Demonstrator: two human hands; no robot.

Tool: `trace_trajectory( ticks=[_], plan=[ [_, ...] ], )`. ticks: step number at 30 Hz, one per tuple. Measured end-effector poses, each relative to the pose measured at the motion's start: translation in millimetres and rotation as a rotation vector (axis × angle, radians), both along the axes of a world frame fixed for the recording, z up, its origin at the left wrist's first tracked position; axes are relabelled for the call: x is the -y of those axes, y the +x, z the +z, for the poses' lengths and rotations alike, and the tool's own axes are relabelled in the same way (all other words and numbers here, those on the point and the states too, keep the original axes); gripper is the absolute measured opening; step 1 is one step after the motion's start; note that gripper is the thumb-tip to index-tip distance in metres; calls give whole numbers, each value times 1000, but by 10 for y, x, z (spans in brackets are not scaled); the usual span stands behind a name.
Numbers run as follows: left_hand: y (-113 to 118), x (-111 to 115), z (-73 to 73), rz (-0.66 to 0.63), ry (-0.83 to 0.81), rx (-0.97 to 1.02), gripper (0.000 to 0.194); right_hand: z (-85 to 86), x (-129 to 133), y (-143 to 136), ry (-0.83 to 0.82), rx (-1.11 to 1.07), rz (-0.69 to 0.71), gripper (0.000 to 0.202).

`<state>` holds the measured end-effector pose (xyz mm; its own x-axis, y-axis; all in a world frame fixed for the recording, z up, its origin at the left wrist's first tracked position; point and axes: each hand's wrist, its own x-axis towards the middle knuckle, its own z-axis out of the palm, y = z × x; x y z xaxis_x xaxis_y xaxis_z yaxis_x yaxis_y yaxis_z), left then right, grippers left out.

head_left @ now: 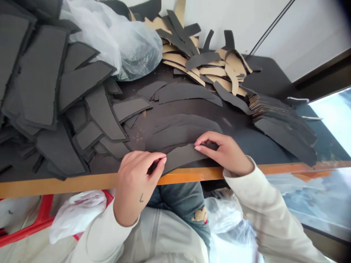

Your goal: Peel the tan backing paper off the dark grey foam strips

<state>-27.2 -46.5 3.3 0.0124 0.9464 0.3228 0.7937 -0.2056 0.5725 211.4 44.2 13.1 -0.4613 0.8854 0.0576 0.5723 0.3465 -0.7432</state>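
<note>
Between my two hands is a curved dark grey foam strip (182, 157), held near the table's front edge. My left hand (142, 171) pinches its left end between thumb and fingers. At the strip's right end, my right hand (222, 148) pinches the upper corner the same way. Just behind it, more curved dark sheets (183, 131) lie flat on the table, partly covered by the strip and my right fingers. A further curved dark piece (183, 92) rests farther back.
Thick dark foam pieces (41, 76) are heaped on the left. A clear plastic bag (117, 40) stands behind them. Tan and black strips (208, 65) pile up at the back. A fanned stack of dark strips (285, 128) lies right. The table's orange edge (90, 179) runs before me.
</note>
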Motion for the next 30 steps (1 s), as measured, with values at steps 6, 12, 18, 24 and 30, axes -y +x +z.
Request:
trace_trajectory(
  ticks=[6,12,18,24,30],
  plan=[
    [33,-11,-17,1,7,12,11,22,-28,16,-31,-2,14,12],
    [43,-17,-35,3,32,2,9,19,-36,23,-18,13,30,11],
    [50,-27,-23,7,53,-25,8,35,-33,21,-5,39,50,9],
    [45,-27,-22,-9,60,-42,8,35,-33,27,23,53,70,8],
    [52,-31,-29,-3,67,-49,7,6,-23,28,60,54,95,12]
  ],
)
